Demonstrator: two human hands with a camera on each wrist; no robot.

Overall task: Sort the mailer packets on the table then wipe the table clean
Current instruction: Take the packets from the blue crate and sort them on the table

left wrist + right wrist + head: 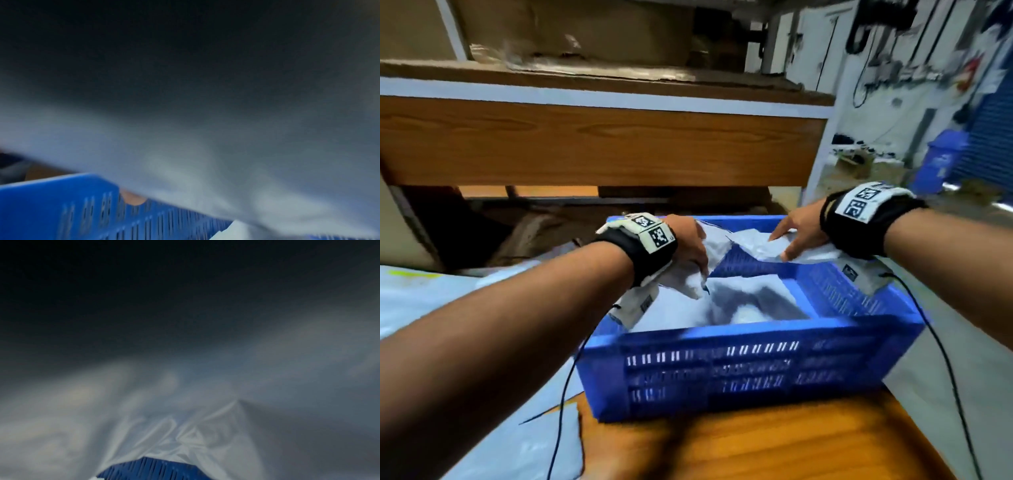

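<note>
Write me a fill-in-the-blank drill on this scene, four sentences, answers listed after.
1. Both hands are over a plastic crate coloured ____.
2. The left hand grips a crumpled grey ____.
3. The right hand holds a packet over the crate's ____ right corner.
4. The crate stands on a table made of ____.

Missing words: blue; packet; far; wood

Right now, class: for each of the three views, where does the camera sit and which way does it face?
Head: looks forward and down at the blue crate; both forearms, left hand, right hand show.
Left wrist: faces a grey mailer; one fingertip shows.
Right wrist: faces a crumpled mailer; no body shows.
All three share the crate.
</note>
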